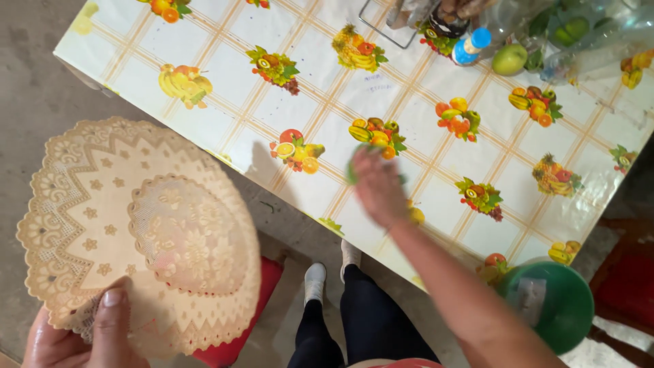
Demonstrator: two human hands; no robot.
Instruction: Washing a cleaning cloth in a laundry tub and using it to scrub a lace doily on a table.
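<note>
I was in the middle of wiping: my right hand (378,187) pressed a green cloth (354,167) flat on the fruit-patterned tabletop (231,102), blurred, so I could not tell how tight the grip was. My left hand (82,334) pinched a stack of lace placemats (136,232) clear of it. The green bowl (552,303) at the edge looked empty except for a label.

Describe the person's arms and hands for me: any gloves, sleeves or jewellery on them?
Both hands are bare, with no gloves. The right hand is motion-blurred, and its forearm is uncovered all the way to the frame's edge, with no sleeve, watch or bracelet visible. The left hand shows a short, unpainted thumbnail; no ring is visible.
</note>
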